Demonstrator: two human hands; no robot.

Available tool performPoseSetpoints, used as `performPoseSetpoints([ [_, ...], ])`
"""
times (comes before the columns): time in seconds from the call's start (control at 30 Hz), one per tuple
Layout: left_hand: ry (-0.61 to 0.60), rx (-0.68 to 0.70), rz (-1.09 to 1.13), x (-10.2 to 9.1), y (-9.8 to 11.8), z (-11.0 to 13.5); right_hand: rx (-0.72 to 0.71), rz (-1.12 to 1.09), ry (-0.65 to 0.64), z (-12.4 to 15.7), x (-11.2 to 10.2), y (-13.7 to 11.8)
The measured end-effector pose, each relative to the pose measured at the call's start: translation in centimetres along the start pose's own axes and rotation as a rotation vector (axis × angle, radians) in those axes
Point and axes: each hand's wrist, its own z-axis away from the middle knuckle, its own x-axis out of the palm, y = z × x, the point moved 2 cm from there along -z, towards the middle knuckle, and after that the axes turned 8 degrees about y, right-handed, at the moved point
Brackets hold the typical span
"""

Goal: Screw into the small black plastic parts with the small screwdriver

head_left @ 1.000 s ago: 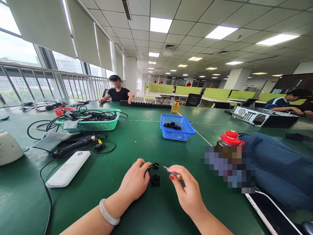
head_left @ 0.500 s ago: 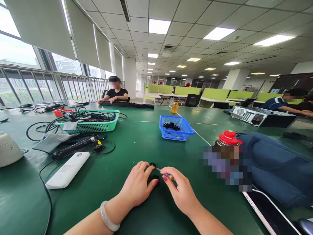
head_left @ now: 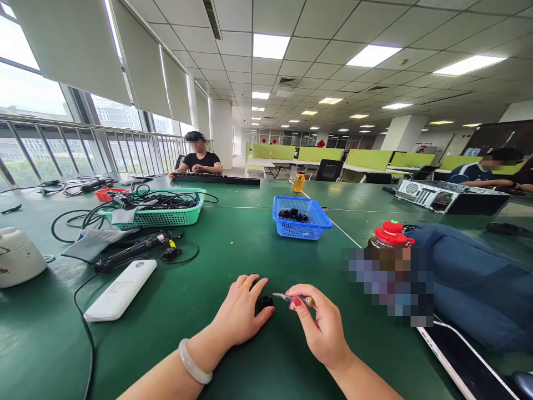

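My left hand [head_left: 239,311] rests on the green table with thumb and fingers around a small black part [head_left: 265,302], steadying it on the tabletop. Its exact kind is hard to make out, since the fingers cover some of it. In my right hand [head_left: 318,322] is a small screwdriver [head_left: 297,299], pinched by its handle between thumb and fingers. The thin metal shaft points left, its tip close to the black part and my left index finger. Whether the tip touches the part, I cannot tell.
Ahead stands a blue basket [head_left: 303,226] with small black pieces. To the left are a green basket [head_left: 175,215] of cables and a white power bank [head_left: 121,290]. A red-lidded jar [head_left: 391,233], a dark blue bag [head_left: 470,278] and a tablet [head_left: 466,355] lie right.
My right hand has drawn back to the right with the screwdriver, now held more level. My left index finger has straightened, and a second black piece near the left fingertips is largely hidden.
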Motion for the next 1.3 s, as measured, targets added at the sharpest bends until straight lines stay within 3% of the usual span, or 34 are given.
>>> performPoseSetpoints([
  [0.17, 0.067, -0.053, -0.039, 0.0, -0.2, -0.2, -0.020, 0.006, 0.034, -0.1, -0.3, -0.2],
  [0.33, -0.075, -0.130, 0.018, 0.9, -0.7, 0.1, -0.015, 0.010, 0.034, -0.3, -0.4, -0.4],
  [0.57, -0.105, 0.081, 0.141, 0.6, -0.2, 0.1, -0.015, 0.035, 0.026, -0.5, -0.6, -0.2],
  [0.83, -0.099, 0.114, 0.185, 0.5, 0.0, 0.0, -0.001, 0.034, 0.051, -0.4, -1.1, -0.4],
  [1.17, -0.020, 0.030, 0.011, 0.4, -2.2, 0.6, 0.046, 0.020, 0.053, -0.1, -1.3, -0.1],
  [1.3, -0.021, -0.081, -0.084, -0.9, -4.6, 0.8, 0.053, 0.031, 0.076, 0.0, -1.5, 0.0],
])
